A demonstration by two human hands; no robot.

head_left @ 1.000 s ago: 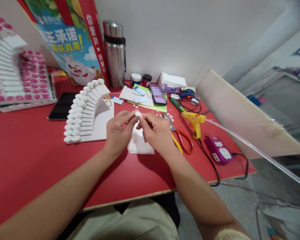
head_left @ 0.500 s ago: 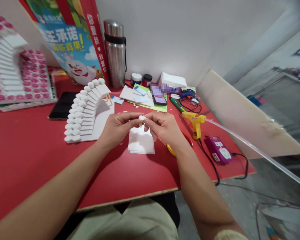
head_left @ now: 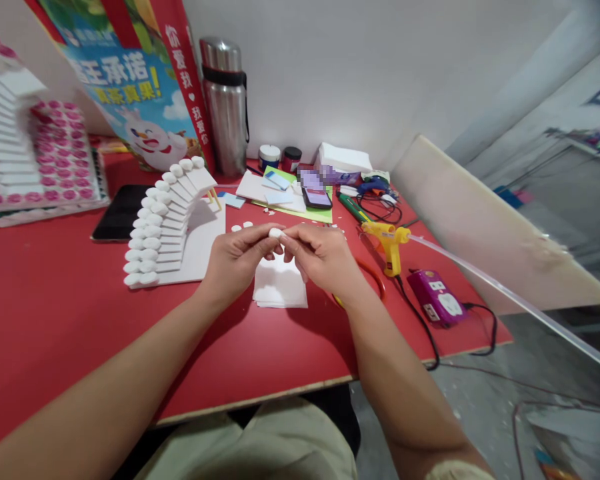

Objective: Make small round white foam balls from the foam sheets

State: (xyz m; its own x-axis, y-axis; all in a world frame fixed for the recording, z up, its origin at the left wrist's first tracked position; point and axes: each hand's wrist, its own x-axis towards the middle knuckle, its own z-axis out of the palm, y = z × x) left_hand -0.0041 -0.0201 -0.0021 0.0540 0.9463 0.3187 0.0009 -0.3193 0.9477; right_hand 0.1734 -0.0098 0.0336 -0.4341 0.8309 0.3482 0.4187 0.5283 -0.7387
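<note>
My left hand (head_left: 240,260) and my right hand (head_left: 321,252) meet above a stack of white paper squares (head_left: 280,293). Between the fingertips of both is a small white wad (head_left: 276,233), which looks like folded tissue paper. Thumbs and index fingers pinch it from either side; the fingers hide part of it. Just left of my hands stands a white model staircase (head_left: 173,235) on a flat base, its outer edge lined with rounded white puffs (head_left: 149,243). A few similar white puffs (head_left: 242,227) lie on the red table behind my left hand.
Right of my hands are a yellow glue gun (head_left: 391,243) with a long clear stick, a purple power strip (head_left: 437,298) and an orange-yellow ring (head_left: 377,277). Behind stand a steel flask (head_left: 225,107), jars (head_left: 269,157) and a phone (head_left: 316,190). A pink-flowered model (head_left: 63,147) is at left.
Both hands keep their pinch on the white wad, which has turned slightly and shows a broader side. The whole view has shifted a little, so most things appear slightly further left.
</note>
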